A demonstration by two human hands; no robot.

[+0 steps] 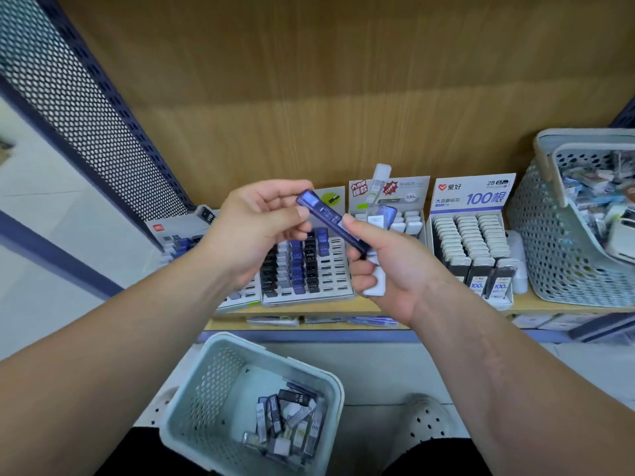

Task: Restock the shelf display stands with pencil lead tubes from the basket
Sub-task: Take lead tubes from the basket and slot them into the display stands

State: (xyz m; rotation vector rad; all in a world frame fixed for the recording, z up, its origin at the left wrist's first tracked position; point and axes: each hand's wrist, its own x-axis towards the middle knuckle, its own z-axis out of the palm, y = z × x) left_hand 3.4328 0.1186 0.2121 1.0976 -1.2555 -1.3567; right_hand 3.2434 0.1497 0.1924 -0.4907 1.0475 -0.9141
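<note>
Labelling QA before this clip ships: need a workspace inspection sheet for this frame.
Surface: wooden shelf, with display stands in a row on it.
Job's things: purple tube held between both hands; white tube in the right hand; floor basket holds loose tubes; middle stand has empty slots; right stand looks full.
Clutter: second basket on the shelf, holding mixed stationery.
Hands: left hand pinches the purple tube's upper end; right hand grips its lower end and the white tube.
Cables: nothing seen.
Surroundings: perforated side panel, pale floor, one shoe.
</note>
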